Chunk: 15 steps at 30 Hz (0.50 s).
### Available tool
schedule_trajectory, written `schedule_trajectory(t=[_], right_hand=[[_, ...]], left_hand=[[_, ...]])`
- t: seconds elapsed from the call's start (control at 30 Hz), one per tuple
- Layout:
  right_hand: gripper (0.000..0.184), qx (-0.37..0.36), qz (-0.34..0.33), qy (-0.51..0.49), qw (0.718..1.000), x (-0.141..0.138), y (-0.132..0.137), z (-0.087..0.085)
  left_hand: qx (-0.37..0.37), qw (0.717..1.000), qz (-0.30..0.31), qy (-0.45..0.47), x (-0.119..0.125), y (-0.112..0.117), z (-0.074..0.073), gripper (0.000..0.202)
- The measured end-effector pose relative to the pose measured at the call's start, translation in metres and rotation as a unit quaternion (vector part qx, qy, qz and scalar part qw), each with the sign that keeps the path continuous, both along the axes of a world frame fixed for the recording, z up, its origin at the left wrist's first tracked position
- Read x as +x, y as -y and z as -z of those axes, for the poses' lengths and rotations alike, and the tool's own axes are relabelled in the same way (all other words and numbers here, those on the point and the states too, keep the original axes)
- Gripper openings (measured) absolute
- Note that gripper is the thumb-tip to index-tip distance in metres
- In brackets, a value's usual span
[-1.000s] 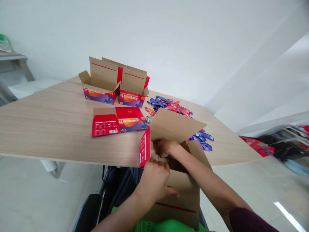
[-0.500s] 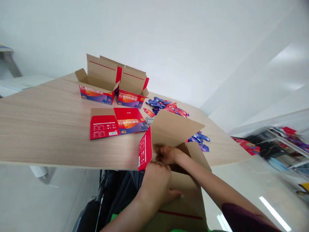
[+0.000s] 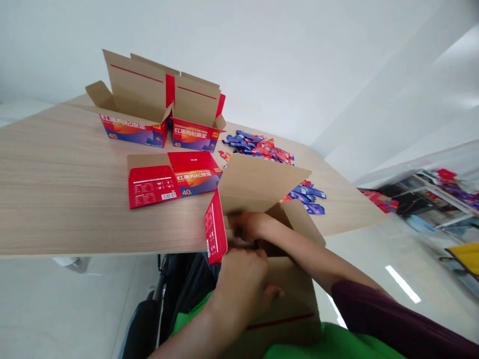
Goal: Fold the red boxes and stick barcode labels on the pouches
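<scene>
One box (image 3: 290,286), right hand (image 3: 251,227) inside, contents unclear

On the worktop (image 3: 63,199) I see a flat carton (image 3: 189,178) left of the near box (image 3: 295,289), open boxes (image 3: 132,132) farther back on that box's left, a sachet heap (image 3: 262,148) behind it, more sachets (image 3: 309,197) behind its right side. My right grip (image 3: 249,225) is inside it.

A: Way into the box (image 3: 290,279)?
B: Open top, but right hand (image 3: 249,226) is inside, forearm across the opening; left hand (image 3: 245,276) crowds the near rim, raised flap (image 3: 262,182) walls the far side.
A: Table (image 3: 75,199)?
B: Passable left of the flat carton (image 3: 196,174); standing boxes (image 3: 194,135) block behind.
</scene>
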State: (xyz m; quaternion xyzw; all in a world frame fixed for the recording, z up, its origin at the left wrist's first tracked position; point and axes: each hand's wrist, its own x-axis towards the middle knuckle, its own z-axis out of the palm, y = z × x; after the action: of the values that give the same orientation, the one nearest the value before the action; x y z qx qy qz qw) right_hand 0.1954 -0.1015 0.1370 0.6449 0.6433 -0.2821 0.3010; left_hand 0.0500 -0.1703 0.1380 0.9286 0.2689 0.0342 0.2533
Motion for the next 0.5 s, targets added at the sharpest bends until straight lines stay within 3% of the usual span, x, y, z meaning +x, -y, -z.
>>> schedule_trajectory(t=[0.1, 0.27, 0.4, 0.5], right_hand=[[0.029, -0.021, 0.018, -0.033, 0.999, 0.007, 0.003, -0.002], [0.036, 0.077, -0.013, -0.003, 0.997, 0.002, 0.016, -0.004], [0.029, 0.045, 0.026, 0.005, 0.999, -0.007, 0.018, -0.006], [0.029, 0.061, 0.041, 0.024, 0.997, -0.015, 0.017, -0.004]], left_hand=[[0.016, 1.000, 0.003, 0.016, -0.001, 0.001, -0.001, 0.056], [0.019, 1.000, 0.014, 0.012, -0.001, 0.006, -0.001, 0.055], [0.027, 0.999, 0.016, 0.007, -0.002, 0.008, -0.002, 0.055], [0.019, 1.000, 0.014, 0.000, -0.001, 0.008, -0.003, 0.054]])
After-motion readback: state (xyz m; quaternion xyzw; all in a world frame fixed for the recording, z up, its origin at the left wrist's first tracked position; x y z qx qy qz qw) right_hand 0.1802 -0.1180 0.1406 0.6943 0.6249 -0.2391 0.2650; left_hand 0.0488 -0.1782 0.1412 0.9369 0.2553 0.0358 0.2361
